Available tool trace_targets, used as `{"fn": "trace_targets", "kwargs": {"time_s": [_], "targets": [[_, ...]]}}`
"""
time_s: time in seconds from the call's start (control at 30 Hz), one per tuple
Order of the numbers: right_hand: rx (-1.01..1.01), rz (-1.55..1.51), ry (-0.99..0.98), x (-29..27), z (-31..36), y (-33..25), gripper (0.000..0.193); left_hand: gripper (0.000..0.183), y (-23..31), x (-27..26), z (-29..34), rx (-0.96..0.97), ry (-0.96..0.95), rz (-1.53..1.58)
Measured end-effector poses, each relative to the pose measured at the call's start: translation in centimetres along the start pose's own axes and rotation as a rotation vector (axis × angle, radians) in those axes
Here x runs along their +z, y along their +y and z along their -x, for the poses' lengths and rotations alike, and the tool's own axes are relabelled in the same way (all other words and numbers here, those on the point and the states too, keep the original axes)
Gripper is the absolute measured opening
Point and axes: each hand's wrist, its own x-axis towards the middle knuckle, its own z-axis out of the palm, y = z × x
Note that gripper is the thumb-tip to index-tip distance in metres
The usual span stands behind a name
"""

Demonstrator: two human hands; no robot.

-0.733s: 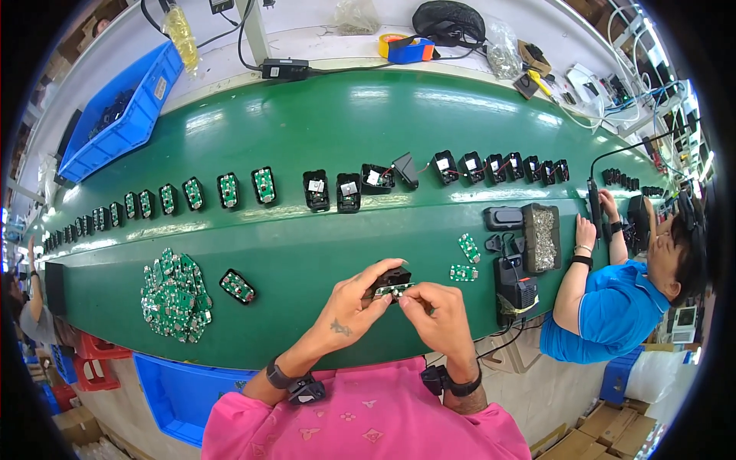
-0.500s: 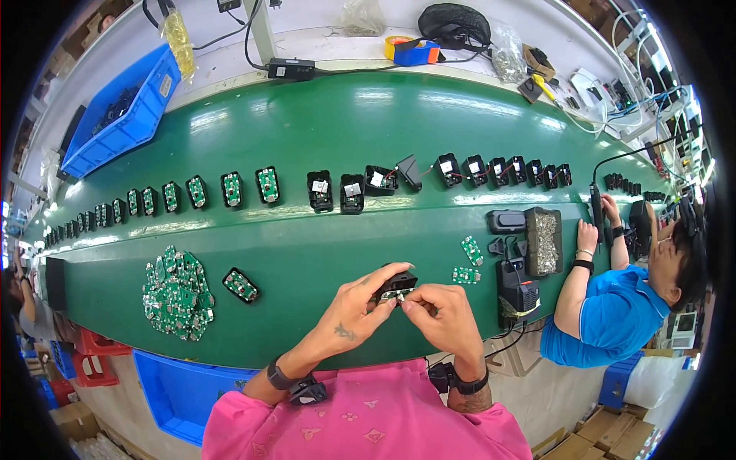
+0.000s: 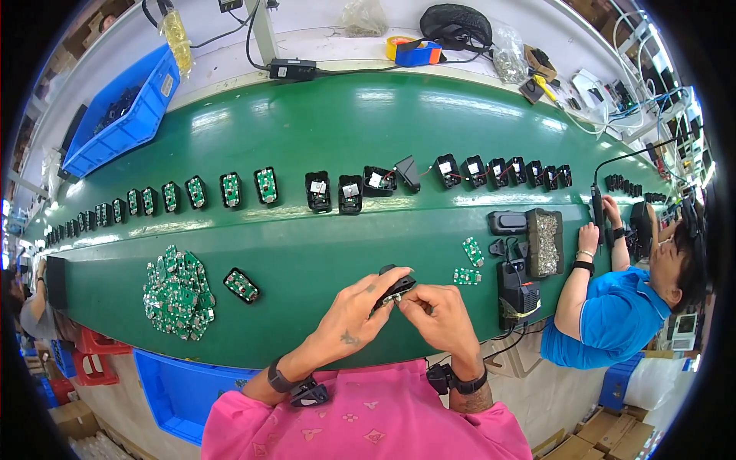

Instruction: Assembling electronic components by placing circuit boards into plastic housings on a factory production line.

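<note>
My left hand (image 3: 356, 309) is closed around a small black plastic case (image 3: 399, 287), held tilted above the near part of the bench. At the case's near edge, pale and metallic bits of a circuit board show between my fingers. My right hand (image 3: 439, 313) is pinched against that edge; whatever its fingertips hold is too small and covered to make out. To the left lies a black case with a green board (image 3: 241, 286) in it, beside a heap of green circuit boards (image 3: 180, 295). Two loose boards (image 3: 467, 276) lie to the right of my hands.
Rows of black cases (image 3: 266, 185) cross the green bench (image 3: 322, 123), some with boards, others with wires. A black tool station (image 3: 517, 287) and a tray of metal shavings (image 3: 543, 242) stand right. A co-worker in blue (image 3: 625, 314) sits beyond. A blue bin (image 3: 126, 115) is far left.
The black case has tipped in my left hand, so its board side shows less and its dark outer side more. My right hand stays pinched at its edge.
</note>
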Motion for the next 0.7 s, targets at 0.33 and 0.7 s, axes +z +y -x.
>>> {"fn": "trace_targets", "kwargs": {"time_s": [0.33, 0.7], "targets": [[0.062, -0.139, 0.309, 3.4, 0.0, 0.8, 0.015, 0.049, -2.4, 1.7, -0.1, -0.104, 0.19, 0.259], [0.049, -0.631, 0.343, 4.3, 0.4, 1.0, 0.012, 0.054, -2.1, 0.3, 0.0, -0.148, 0.043, 0.463]]}}
